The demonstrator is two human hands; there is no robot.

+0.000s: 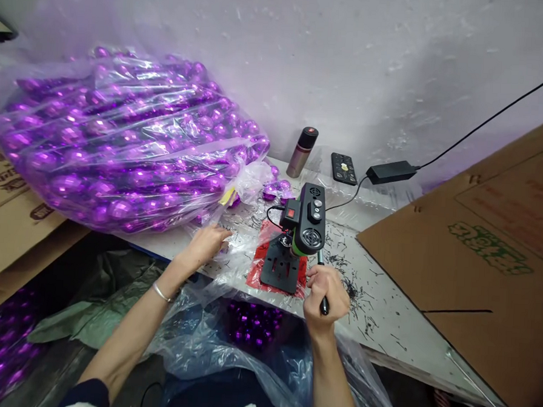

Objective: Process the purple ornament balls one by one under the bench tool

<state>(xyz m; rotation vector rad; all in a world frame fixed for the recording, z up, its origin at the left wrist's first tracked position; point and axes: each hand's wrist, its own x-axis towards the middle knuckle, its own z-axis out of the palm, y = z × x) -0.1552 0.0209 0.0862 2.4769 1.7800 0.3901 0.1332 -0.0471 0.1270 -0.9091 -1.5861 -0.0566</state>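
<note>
My right hand (325,297) is wrapped around the black lever handle (324,306) of a small tabletop machine (313,221) with round vents, buttons and a red switch. Its slotted black base plate (281,265) rests on a red sheet (255,269). To the left, my left hand (207,245) is at the worktop's near edge, fingers curled in beside the clear plastic film. Whatever those fingers hold, if anything, is hidden. Just beyond lies a large clear bag (133,141) packed with shiny purple baubles. A few loose purple baubles (276,188) sit behind the machine.
A spray can (302,151), a dark phone-shaped item (344,168) and a power adapter (391,171) with a cable line the wall. Short black bits litter the worktop (384,306). Cardboard boxes flank both sides, one large box (487,257) at right. More purple baubles (253,324) lie below in plastic.
</note>
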